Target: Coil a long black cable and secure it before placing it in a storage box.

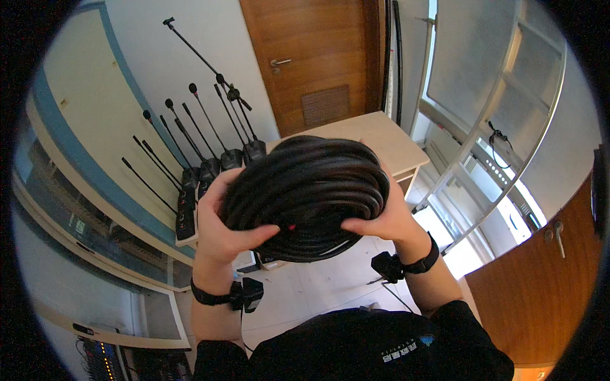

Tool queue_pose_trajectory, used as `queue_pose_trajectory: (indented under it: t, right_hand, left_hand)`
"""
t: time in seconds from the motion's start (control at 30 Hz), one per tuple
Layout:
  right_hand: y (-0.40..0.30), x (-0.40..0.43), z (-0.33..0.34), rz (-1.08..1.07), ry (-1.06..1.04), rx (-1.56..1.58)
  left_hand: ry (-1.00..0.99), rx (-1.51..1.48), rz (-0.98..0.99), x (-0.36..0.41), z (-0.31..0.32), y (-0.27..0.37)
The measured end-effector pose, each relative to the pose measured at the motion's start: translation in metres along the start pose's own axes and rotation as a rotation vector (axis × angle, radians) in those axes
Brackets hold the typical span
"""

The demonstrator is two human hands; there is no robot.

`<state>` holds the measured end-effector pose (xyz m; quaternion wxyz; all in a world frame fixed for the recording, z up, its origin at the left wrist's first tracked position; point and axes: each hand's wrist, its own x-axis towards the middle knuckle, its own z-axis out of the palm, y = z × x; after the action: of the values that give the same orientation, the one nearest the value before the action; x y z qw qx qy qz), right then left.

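Note:
A thick coil of black cable [310,185] is held up in front of my chest, between both hands. My left hand [219,224] grips its left side, the thumb lying across the lower front of the coil. On the opposite side my right hand [393,209] clasps the coil, its thumb also over the front. Most of the fingers are hidden behind the cable. A small red spot shows inside the loops. Behind the coil stands a light wooden table [376,133], partly covered from view.
Several black gooseneck microphones [207,166] on bases crowd the table's left part. A black microphone stand [198,52] rises behind them. A wooden door [319,52] is at the back. A metal-framed rack [500,90] stands right, near another wooden door [538,285]. Rack equipment with lights [102,357] sits lower left.

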<state>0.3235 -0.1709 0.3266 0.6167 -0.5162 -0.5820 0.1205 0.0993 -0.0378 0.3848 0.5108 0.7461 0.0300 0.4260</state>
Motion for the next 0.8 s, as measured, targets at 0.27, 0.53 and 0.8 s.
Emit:
queue_pose_trajectory:
  t: [0.27, 0.53, 0.8]
  right_hand:
    - [0.009, -0.006, 0.01, 0.04, 0.152, 0.349]
    - [0.026, -0.014, 0.021, 0.316, 0.337, 0.563]
    - [0.035, -0.009, 0.045, 0.259, 0.517, 0.618]
  left_hand:
    - [-0.027, 0.001, -0.019, 0.014, 0.027, 0.021]
    - [0.261, -0.285, 0.116, 0.003, 0.045, -0.045]
    - [0.634, -0.463, -0.063, -0.016, 0.109, -0.085]
